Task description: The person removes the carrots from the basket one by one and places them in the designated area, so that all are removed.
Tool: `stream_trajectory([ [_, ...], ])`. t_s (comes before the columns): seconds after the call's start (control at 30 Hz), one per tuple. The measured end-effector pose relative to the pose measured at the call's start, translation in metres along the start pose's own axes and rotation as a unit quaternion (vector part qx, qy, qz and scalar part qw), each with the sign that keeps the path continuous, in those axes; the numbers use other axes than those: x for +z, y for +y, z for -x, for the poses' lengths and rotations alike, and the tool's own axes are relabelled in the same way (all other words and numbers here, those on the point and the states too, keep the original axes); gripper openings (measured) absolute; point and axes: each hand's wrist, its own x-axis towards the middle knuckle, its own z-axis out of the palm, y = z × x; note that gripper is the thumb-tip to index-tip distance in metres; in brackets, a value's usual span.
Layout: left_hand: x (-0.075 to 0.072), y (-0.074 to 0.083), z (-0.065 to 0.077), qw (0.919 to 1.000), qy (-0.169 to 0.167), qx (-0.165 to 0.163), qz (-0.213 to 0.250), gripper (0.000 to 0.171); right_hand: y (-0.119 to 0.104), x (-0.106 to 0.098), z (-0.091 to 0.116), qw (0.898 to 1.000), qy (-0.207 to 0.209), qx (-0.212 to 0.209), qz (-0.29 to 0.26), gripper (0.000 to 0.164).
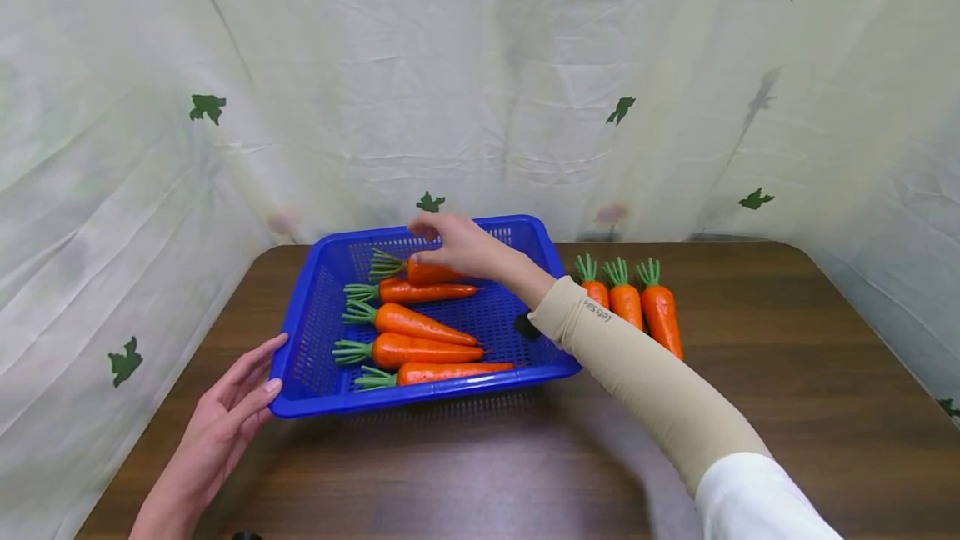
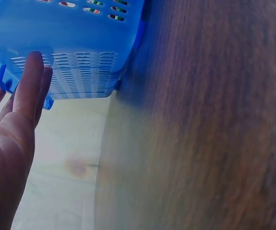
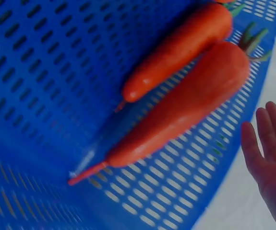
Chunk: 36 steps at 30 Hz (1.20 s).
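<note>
A blue slotted basket stands on the table with several orange carrots lying crosswise in it, green stems to the left. My left hand touches the basket's outer left side near its front corner; in the left wrist view its straight fingers lie along the slotted wall. Over the basket's far side is my right hand, just above the rearmost carrot, overlapping part of it. The right wrist view shows that hand's fingers spread apart from the carrot, holding nothing.
Three more carrots lie side by side on the brown table, right of the basket and partly behind my right sleeve. A pale curtain with green leaf prints hangs behind the table.
</note>
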Motion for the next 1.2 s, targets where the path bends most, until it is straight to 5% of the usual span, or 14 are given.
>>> stream_trajectory([
  [0.77,0.0,0.0,0.0,1.0,0.001,0.006,-0.002,0.052,0.023,0.016,-0.003,0.995,-0.068,0.053,0.05,0.05],
  [1.2,0.001,-0.002,0.0,0.9997,-0.005,0.021,0.008,0.051,0.028,0.014,-0.003,0.995,-0.09,0.027,0.043,0.043],
])
